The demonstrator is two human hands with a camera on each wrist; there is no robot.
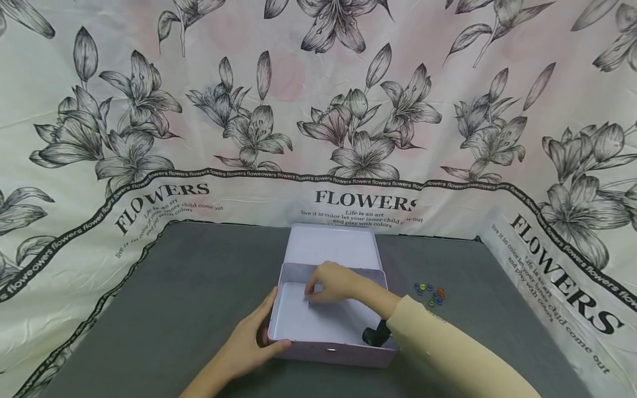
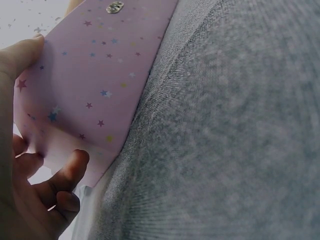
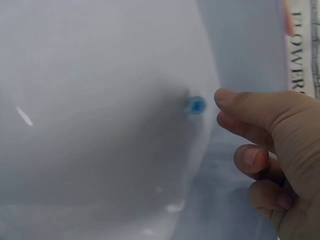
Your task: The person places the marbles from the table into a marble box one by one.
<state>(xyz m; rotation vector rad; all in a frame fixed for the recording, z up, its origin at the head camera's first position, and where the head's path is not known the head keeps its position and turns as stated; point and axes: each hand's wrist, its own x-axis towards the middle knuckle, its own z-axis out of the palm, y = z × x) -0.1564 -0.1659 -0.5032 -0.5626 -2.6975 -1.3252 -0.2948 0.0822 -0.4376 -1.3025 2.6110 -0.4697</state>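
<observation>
A pale pink box point(image 1: 343, 354) with small printed stars and a metal clasp stands on the grey cloth, its lid point(image 1: 332, 246) folded back. My left hand point(image 1: 249, 334) holds the box's near left corner, thumb over the front rim and fingers along the side. In the left wrist view, that hand point(image 2: 37, 165) lies around the starry box wall point(image 2: 90, 65). Inside the box, my right hand point(image 1: 330, 282) bends its fingers low over the white floor. A small blue round piece point(image 3: 196, 105) is just off the right hand's fingertips point(image 3: 224, 96), with a gap between.
Several small round pieces point(image 1: 432, 294) in blue, yellow-green and orange lie on the grey cloth point(image 1: 214, 271) right of the box. A black wrist camera point(image 1: 376, 335) sits by the right sleeve. Flower-printed fabric point(image 1: 249, 202) rises behind and at both sides.
</observation>
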